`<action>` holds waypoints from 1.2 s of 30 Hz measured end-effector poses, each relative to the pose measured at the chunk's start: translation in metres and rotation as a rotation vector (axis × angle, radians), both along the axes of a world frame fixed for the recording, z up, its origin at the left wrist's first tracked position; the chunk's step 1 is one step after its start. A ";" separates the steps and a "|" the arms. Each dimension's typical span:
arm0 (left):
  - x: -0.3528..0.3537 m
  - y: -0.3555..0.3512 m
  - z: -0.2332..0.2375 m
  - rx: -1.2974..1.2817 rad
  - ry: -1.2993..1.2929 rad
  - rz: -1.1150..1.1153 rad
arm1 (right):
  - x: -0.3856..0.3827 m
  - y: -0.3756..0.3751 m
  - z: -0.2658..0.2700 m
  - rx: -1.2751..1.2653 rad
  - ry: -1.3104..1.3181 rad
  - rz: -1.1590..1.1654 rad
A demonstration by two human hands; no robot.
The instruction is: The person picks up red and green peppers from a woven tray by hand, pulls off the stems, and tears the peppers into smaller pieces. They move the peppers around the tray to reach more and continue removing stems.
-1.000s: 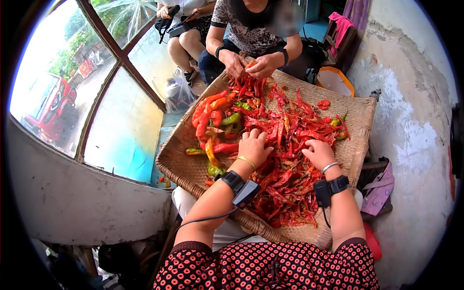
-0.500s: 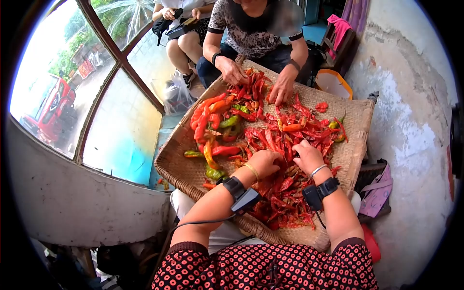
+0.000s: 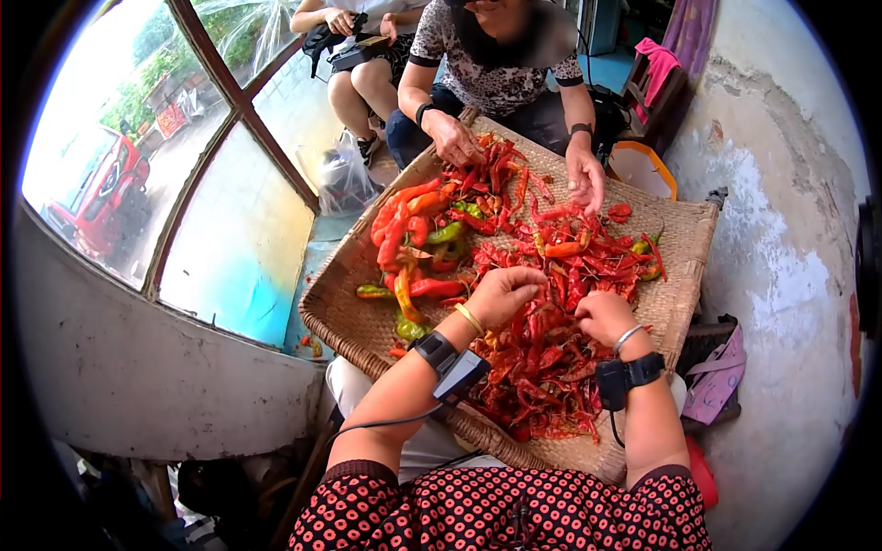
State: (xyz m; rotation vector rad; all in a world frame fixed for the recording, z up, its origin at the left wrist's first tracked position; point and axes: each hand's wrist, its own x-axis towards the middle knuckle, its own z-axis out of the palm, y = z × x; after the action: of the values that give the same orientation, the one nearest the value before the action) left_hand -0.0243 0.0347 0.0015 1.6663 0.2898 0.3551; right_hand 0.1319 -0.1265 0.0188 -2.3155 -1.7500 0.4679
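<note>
A woven basket tray (image 3: 367, 344) rests in front of me, heaped with dried red chili peppers (image 3: 542, 367). My left hand (image 3: 503, 298) is just above the middle of the heap, thumb and fingers pinched together. Whatever lies between those fingertips is too small to make out against the red. To its right, my right hand (image 3: 606, 318) is low over the chilies with curled fingers, and its grip is partly hidden. Fresher, plump red peppers (image 3: 393, 239) and a green pepper (image 3: 447, 232) lie at the tray's left side.
Across the tray sits a co-worker, whose hands (image 3: 457, 142) are over the far chilies. Another person (image 3: 363, 83) sits behind, beside a plastic bag (image 3: 347, 179). A window is on the left, a rough wall (image 3: 772, 239) on the right. An orange-rimmed container (image 3: 643, 170) stands beyond the tray.
My left hand has lifted slightly and pinched together. My right hand has drawn back a little toward me and to the right. The co-worker's hand on the right has moved outward and opened.
</note>
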 end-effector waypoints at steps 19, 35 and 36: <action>0.006 -0.029 -0.010 0.437 0.162 -0.323 | -0.009 -0.005 0.030 0.044 1.119 -0.145; 0.000 -0.015 -0.006 0.960 0.510 0.061 | -0.018 0.006 -0.005 0.093 0.295 0.247; -0.001 -0.013 -0.007 0.982 0.519 0.042 | -0.023 0.007 -0.007 0.035 0.218 0.273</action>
State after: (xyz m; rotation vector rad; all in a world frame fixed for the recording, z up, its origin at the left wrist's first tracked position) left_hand -0.0257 0.0220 -0.0055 2.7241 0.5953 0.0701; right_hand 0.1092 -0.1198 0.0117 -1.9253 -1.9515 0.7002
